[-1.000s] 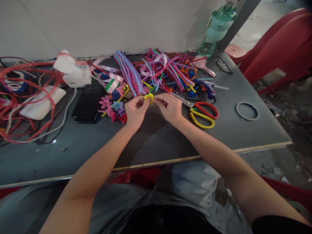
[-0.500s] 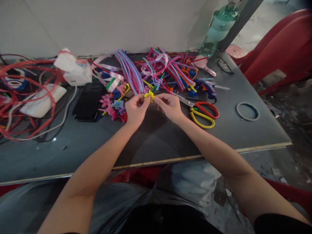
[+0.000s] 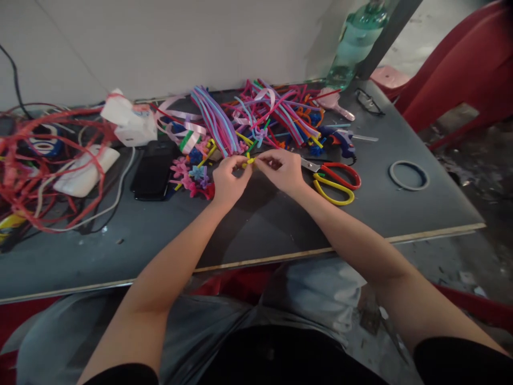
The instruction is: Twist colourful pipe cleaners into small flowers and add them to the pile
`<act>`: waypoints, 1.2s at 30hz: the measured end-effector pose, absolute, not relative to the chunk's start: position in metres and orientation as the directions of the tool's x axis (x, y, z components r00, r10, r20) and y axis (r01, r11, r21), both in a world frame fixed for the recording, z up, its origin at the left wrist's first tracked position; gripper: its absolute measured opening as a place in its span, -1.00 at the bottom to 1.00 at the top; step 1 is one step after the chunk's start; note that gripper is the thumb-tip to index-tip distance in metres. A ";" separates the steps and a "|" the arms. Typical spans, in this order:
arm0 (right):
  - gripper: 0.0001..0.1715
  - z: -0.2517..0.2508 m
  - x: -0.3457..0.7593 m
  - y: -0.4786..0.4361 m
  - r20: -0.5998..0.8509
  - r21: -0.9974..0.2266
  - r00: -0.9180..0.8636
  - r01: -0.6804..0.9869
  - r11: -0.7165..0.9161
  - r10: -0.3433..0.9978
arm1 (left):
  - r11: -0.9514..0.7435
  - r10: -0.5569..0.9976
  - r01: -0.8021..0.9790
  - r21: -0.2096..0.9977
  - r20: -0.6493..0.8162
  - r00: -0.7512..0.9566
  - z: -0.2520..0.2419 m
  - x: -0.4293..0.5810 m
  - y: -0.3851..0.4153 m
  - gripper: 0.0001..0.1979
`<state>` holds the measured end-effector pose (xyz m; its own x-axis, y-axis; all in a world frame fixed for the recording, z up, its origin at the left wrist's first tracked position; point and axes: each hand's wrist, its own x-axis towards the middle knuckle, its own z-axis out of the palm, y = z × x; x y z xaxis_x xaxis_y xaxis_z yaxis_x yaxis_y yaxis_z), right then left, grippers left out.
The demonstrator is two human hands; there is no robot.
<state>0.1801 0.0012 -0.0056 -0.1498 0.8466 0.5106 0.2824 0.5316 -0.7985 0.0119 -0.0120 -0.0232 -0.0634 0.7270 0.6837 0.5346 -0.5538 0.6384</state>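
Note:
A small yellow pipe-cleaner flower (image 3: 250, 160) is pinched between my two hands above the table. My left hand (image 3: 230, 181) grips its left side with thumb and fingers, and my right hand (image 3: 282, 170) pinches it from the right. The fingertips cover much of its shape. Just left of my left hand lie finished pipe-cleaner flowers (image 3: 182, 170) in pink, blue and purple. Behind the hands rests a bundle of purple and blue pipe cleaners (image 3: 216, 117), with a mixed pile of pipe cleaners (image 3: 280, 115) beside it. Scissors (image 3: 334, 182) with red and yellow handles lie right of my right hand.
A black phone (image 3: 153, 171) and tangled red cord (image 3: 28, 187) lie to the left. On the right are a grey tape ring (image 3: 409, 176), a glue gun (image 3: 340, 140), a pink hairbrush (image 3: 334, 101), glasses (image 3: 368, 101) and a green bottle (image 3: 356, 45).
The yellow flower appears turned, showing a narrower shape between my fingertips. My right-hand fingers have shifted around it. The camera view has moved slightly.

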 end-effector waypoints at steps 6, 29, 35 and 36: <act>-0.67 -0.010 0.176 0.001 0.412 -0.852 -0.182 0.270 0.449 0.893 | -0.566 0.684 0.608 0.557 0.728 -0.030 -0.024 0.011 -0.012 -0.83; -0.31 -0.008 0.177 0.002 0.227 -0.970 -0.249 0.033 0.242 0.942 | -0.598 0.744 0.569 0.565 0.655 0.131 -0.017 0.001 -0.003 -0.88; -0.43 -0.009 0.186 0.009 0.288 -0.942 -0.271 0.090 0.322 0.918 | -0.562 0.802 0.502 0.658 0.581 0.136 -0.020 -0.001 0.002 -0.67; -0.49 -0.008 0.189 0.010 0.323 -0.918 -0.255 0.151 0.368 0.911 | -0.547 0.809 0.512 0.663 0.575 0.119 -0.021 -0.001 0.003 -0.65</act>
